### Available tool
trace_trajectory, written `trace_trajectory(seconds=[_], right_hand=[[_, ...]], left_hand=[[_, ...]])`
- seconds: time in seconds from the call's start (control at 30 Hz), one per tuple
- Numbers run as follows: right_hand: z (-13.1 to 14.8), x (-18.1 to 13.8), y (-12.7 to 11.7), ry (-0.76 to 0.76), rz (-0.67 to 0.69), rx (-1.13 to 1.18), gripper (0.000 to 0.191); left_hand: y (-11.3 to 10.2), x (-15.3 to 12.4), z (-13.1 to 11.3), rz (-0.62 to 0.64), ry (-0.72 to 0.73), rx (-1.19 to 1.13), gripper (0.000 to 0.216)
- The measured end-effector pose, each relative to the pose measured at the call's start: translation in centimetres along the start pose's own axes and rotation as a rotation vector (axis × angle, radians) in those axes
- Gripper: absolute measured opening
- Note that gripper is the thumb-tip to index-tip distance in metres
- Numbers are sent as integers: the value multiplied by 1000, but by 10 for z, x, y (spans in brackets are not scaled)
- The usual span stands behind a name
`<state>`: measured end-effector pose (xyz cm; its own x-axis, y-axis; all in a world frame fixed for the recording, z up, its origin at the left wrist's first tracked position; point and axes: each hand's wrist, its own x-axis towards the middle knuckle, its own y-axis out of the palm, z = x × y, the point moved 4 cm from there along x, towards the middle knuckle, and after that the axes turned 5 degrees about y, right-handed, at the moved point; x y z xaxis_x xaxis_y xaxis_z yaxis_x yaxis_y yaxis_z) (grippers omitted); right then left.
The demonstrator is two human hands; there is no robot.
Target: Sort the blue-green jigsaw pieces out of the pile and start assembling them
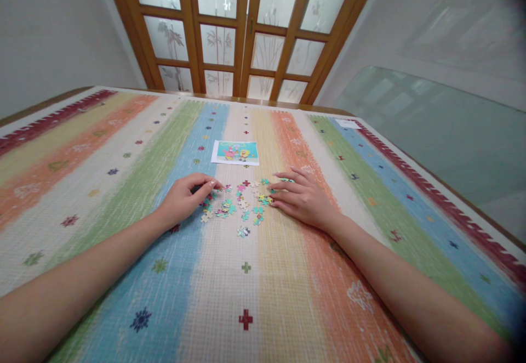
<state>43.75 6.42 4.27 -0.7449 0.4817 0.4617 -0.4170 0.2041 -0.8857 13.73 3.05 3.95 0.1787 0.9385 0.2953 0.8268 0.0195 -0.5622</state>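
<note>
Loose jigsaw pieces [242,205] in turquoise, pink, yellow and white lie scattered between my hands. On their left side, my left hand [187,196] is curled, thumb and forefinger pinched together at a small pinkish jigsaw piece [227,188]. My right hand [302,196] lies palm down at the right edge of the pieces. Its fingers are spread, and the fingertips rest over or against several pieces, partly hiding them. Just beyond the pieces lies a picture card [236,153] with a pink and a yellow cartoon figure on a turquoise background.
A striped, patterned cloth [245,291] covers the table. A small white paper [347,124] lies near the far right corner. Behind the table stand wooden doors with glass panes [217,45]. A pale greenish glass-like panel [431,127] is at the right.
</note>
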Motion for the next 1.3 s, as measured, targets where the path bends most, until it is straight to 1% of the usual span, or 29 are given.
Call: trace_trajectory(seconds=[0.13, 0.23, 0.33, 0.43, 0.57, 0.77, 0.97, 1.13, 1.3], right_hand=[[-2, -2, 2, 14, -17, -33, 16], [-1, -1, 0, 32, -4, -31, 25], [6, 0, -3, 12, 45, -12, 36], [13, 1, -3, -26, 118, -10, 39], [16, 3, 0, 25, 150, -38, 43], [10, 2, 0, 78, 106, -21, 44], [10, 1, -4, 23, 46, 20, 34], [16, 3, -7, -19, 74, 51, 32], [24, 5, -10, -84, 121, 53, 36]], left_hand=[[0, 0, 1, 12, -2, 3, 37], [0, 0, 2, 13, -4, 1, 37], [0, -1, 3, 14, -12, 0, 37], [0, -1, 2, 6, -10, -3, 37], [0, -1, 2, -1, -10, -4, 37], [0, -1, 2, -8, -17, -3, 37], [0, -1, 0, 0, -11, 11, 37], [0, -1, 2, 2, -11, 13, 37], [0, -1, 2, -2, -2, 8, 34]])
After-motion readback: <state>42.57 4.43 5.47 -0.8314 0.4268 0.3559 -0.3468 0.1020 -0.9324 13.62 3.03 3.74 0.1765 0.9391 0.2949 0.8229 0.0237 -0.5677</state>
